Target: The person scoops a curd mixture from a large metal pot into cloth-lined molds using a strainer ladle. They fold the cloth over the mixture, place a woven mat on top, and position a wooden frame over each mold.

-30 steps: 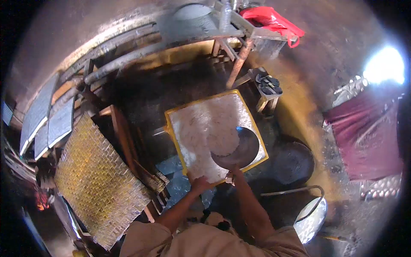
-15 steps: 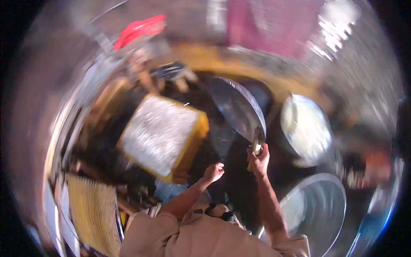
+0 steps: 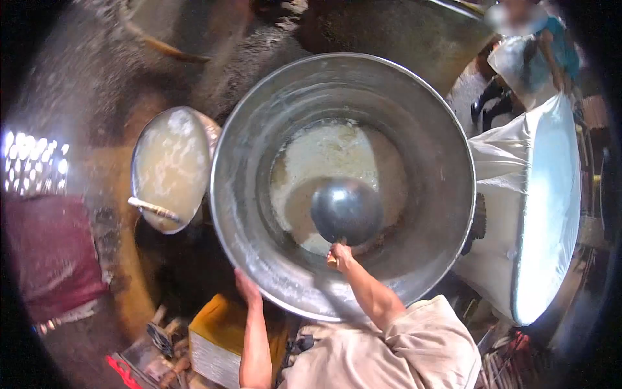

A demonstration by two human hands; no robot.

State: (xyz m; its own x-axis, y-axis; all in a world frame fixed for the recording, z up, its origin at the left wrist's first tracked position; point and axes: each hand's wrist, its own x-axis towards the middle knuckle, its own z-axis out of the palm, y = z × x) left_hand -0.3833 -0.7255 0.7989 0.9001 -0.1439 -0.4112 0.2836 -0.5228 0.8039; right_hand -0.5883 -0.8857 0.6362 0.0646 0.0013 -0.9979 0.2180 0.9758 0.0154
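A dark, round wok point(image 3: 346, 211) with a short handle is in my right hand point(image 3: 339, 255), whose fingers are wrapped round that handle. It hangs inside a large, deep metal vat point(image 3: 421, 117). Pale, cloudy liquid point(image 3: 330, 152) covers the vat's bottom, and the wok hides part of it. I cannot tell whether the wok touches the liquid. At the vat's near left side, my left hand point(image 3: 248, 288) lies against the outside just below the rim, its fingers stretched out and holding nothing.
Left of the vat stands an oval metal basin point(image 3: 146, 155) of cloudy liquid, with a pale handle across its edge. White cloth point(image 3: 499, 227) hangs from a wide rim at right. A yellow block-shaped container point(image 3: 220, 314) sits by my left arm. Another person point(image 3: 557, 48) is at upper right.
My view has swung to the right, bringing the large vat to the centre. My right hand has carried the wok over into the vat. My left hand has come to the vat's side.
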